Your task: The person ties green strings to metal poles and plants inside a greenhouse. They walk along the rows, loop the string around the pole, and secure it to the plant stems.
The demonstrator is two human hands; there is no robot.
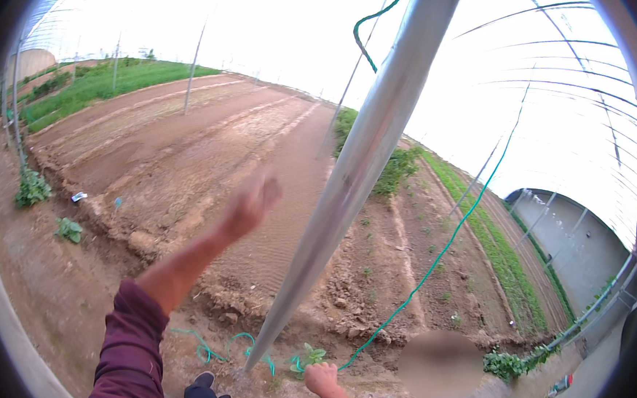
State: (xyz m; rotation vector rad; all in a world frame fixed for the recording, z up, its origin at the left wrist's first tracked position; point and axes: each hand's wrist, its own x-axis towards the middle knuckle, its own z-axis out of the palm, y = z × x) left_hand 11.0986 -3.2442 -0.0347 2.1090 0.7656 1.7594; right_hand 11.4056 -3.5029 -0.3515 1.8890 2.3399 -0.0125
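Note:
My left hand (252, 206) is raised over the soil beds, left of a metal pole (353, 174); it is blurred, and nothing can be made out in it. Low in the view, my right hand (321, 378) is closed on a thin green rope (412, 295). From there the rope runs up and to the right towards the roof. Loose loops of the rope (208, 351) lie on the ground around the foot of the pole. A darker green rope piece (359, 32) hangs beside the pole's upper part.
Bare soil beds (189, 164) stretch ahead inside a greenhouse with thin posts. Green crop rows (490, 248) grow at the right and a grassy bed (117, 83) at the left. Small leafy plants (68, 229) stand by the path. My shoe (204, 379) shows near the pole's foot.

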